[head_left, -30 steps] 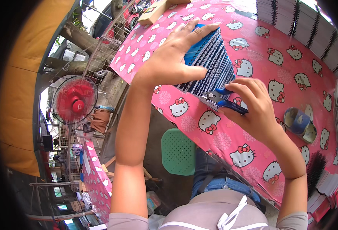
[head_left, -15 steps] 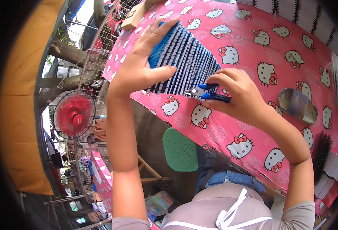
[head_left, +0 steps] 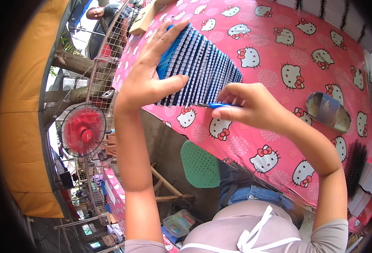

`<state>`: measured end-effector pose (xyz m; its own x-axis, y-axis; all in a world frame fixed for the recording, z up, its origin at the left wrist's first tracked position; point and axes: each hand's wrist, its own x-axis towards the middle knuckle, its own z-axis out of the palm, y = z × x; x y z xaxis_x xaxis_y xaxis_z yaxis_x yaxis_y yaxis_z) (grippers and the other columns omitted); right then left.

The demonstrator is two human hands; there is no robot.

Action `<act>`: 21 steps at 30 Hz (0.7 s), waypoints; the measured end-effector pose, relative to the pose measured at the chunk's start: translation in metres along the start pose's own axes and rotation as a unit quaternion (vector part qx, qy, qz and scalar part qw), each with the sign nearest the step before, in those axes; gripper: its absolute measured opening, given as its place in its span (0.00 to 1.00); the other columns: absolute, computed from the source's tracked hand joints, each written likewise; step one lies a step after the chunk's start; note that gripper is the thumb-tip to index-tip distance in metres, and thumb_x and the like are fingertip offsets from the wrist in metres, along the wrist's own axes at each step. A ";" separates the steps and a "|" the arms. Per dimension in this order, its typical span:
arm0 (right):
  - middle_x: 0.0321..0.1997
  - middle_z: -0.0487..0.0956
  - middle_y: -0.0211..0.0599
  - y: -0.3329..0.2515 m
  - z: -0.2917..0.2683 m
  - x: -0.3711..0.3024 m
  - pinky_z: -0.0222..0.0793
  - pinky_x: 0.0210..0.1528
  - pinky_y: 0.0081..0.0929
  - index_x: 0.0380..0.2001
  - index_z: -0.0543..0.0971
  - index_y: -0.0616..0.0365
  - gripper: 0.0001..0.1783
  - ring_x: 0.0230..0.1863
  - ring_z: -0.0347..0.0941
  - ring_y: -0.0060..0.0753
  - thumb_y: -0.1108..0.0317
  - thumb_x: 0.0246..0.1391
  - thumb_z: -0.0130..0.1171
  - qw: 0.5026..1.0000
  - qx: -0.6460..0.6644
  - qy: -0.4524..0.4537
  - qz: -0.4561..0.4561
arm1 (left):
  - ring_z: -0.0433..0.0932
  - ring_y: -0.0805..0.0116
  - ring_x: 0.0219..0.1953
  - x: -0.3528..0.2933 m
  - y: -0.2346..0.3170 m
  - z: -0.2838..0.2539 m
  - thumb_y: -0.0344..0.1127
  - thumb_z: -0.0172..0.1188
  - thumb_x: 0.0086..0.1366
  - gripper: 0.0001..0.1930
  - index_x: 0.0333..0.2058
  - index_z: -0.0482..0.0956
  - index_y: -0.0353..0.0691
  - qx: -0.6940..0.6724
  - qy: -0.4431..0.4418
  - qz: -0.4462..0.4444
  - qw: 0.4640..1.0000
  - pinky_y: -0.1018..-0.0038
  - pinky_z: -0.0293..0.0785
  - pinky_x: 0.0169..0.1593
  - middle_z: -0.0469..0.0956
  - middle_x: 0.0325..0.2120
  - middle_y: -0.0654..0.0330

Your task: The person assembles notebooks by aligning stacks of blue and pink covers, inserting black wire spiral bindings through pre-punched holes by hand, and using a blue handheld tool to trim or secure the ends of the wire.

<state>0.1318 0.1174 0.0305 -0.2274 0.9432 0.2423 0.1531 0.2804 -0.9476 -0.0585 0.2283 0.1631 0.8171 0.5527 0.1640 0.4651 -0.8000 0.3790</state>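
Notebooks with blue covers and dark spiral bindings (head_left: 202, 67) are lying stacked on a pink tablecloth (head_left: 257, 138) patterned with white cat faces. We are bracing them with our left hand (head_left: 151, 69), fingers spread, thumb resting across the spirals. Our right hand (head_left: 253, 101) is gripping small blue-handled metal cutters (head_left: 220, 105), pointing them at the stack's near edge.

Upper centre, the left hand (head_left: 146, 84) spreads over notebooks (head_left: 202, 63); mid-frame, the right hand (head_left: 253, 105) holds cutters (head_left: 218, 105) at their lower edge. A fan (head_left: 83, 130) faces us, left.
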 end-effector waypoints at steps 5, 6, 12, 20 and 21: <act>0.32 0.77 0.37 0.002 -0.001 -0.005 0.71 0.38 0.34 0.38 0.77 0.56 0.21 0.34 0.75 0.40 0.57 0.43 0.69 0.893 -0.315 0.178 -0.269 | 0.52 0.51 0.69 0.003 0.003 0.001 0.39 0.62 0.42 0.44 0.64 0.62 0.51 -0.003 0.003 0.005 1.000 0.60 0.46 0.69 0.64 0.62 0.54; 0.32 0.77 0.37 0.002 0.004 -0.003 0.71 0.38 0.33 0.37 0.77 0.56 0.21 0.33 0.74 0.40 0.57 0.42 0.70 0.904 -0.299 0.172 -0.253 | 0.52 0.51 0.69 0.003 0.003 0.001 0.39 0.62 0.43 0.44 0.64 0.62 0.51 -0.002 -0.001 0.003 1.000 0.60 0.46 0.69 0.64 0.62 0.54; 0.24 0.79 0.38 0.000 -0.012 0.013 0.73 0.25 0.27 0.32 0.81 0.64 0.23 0.21 0.76 0.28 0.50 0.51 0.65 0.918 0.271 -0.135 0.257 | 0.52 0.52 0.69 0.002 0.002 0.001 0.39 0.62 0.43 0.44 0.64 0.62 0.49 0.004 -0.004 0.000 1.000 0.60 0.45 0.69 0.62 0.63 0.53; 0.40 0.74 0.36 0.018 -0.003 -0.011 0.66 0.47 0.38 0.40 0.75 0.54 0.24 0.43 0.72 0.42 0.59 0.39 0.70 0.938 -0.248 0.138 -0.198 | 0.53 0.56 0.68 0.000 -0.003 -0.003 0.38 0.62 0.43 0.44 0.64 0.62 0.47 -0.046 -0.004 -0.006 0.999 0.64 0.45 0.69 0.63 0.63 0.54; 0.42 0.73 0.34 0.014 0.000 -0.008 0.63 0.50 0.38 0.39 0.75 0.54 0.25 0.45 0.71 0.41 0.59 0.36 0.71 0.928 -0.261 0.152 -0.220 | 0.54 0.57 0.68 -0.001 -0.003 -0.004 0.38 0.62 0.43 0.44 0.64 0.62 0.46 -0.058 -0.002 -0.009 0.998 0.64 0.45 0.69 0.63 0.63 0.54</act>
<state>0.1357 0.1135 0.0150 -0.1095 0.7012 0.7045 0.5720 0.6241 -0.5322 -0.0625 0.2311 0.1649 0.8109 0.5649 0.1528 0.4371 -0.7582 0.4839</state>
